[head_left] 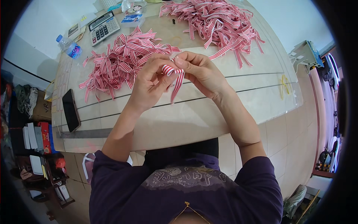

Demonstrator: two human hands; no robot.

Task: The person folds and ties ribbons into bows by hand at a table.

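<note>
ribbon loop [172, 70] partly behind fingers [160, 72] | calculator [104, 27] keys unreadable

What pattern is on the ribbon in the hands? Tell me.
Red and white stripes on the ribbon, head view.

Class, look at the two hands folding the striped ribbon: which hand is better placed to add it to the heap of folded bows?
Probably the left hand. Both hands pinch the ribbon piece, but the heap of folded bows lies just beyond the left one, while the right hand sits nearer the loose ribbon pile.

On the table [209, 119] there are two heaps of red-and-white ribbon: one heap [123, 59] left of the calculator's near side, one heap [216, 22] far right of it. One calculator [103, 27], one bottle [70, 47], one phone [70, 110], two hands.
</note>
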